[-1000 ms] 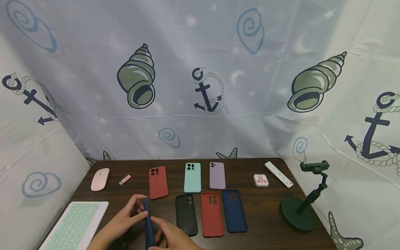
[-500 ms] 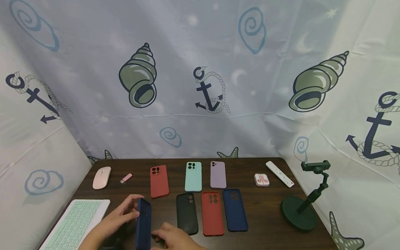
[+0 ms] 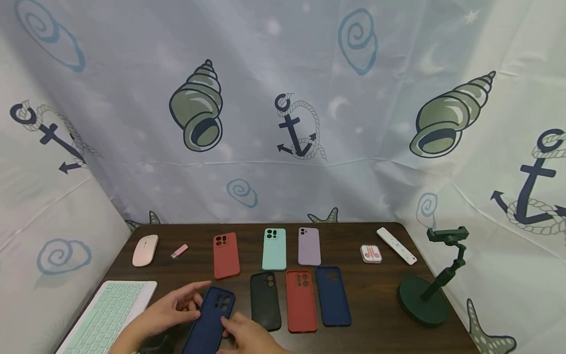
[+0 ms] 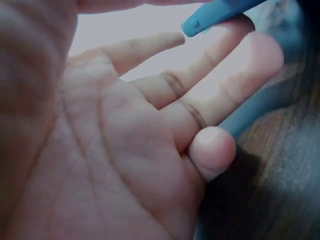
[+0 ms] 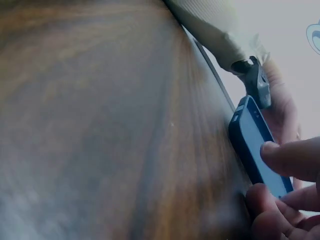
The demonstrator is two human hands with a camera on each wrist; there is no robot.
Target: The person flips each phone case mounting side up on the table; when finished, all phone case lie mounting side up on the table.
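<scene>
A dark blue phone case [image 3: 210, 317] is tilted above the table's front left, its camera cutouts toward the top in the head view. My right hand [image 3: 252, 337] pinches its right edge, thumb on one face; in the right wrist view the thumb [image 5: 292, 160] and curled fingers hold the case [image 5: 257, 145]. At its upper left side, my left hand [image 3: 172, 309] has its thumb by the edge and its index finger stretched out. In the left wrist view the palm is bare, and a corner of the case [image 4: 215, 17] lies by the loosely bent fingers [image 4: 210, 57].
Right of my hands lie black [image 3: 265, 302], red [image 3: 301, 307] and blue [image 3: 334, 302] phone cases. Behind are red [image 3: 226, 260], mint [image 3: 274, 255] and lilac [image 3: 309, 250] ones. A keyboard [image 3: 106, 314], mouse [image 3: 145, 250], USB stick [image 3: 179, 251], earphone box [image 3: 371, 253], remote [image 3: 396, 246] and green stand [image 3: 422, 300] surround them.
The held blue phone case has turned from edge-on to showing its broad face with the cutouts, leaning right at its top. My left hand's fingers have loosened; my right hand has come back onto its edge.
</scene>
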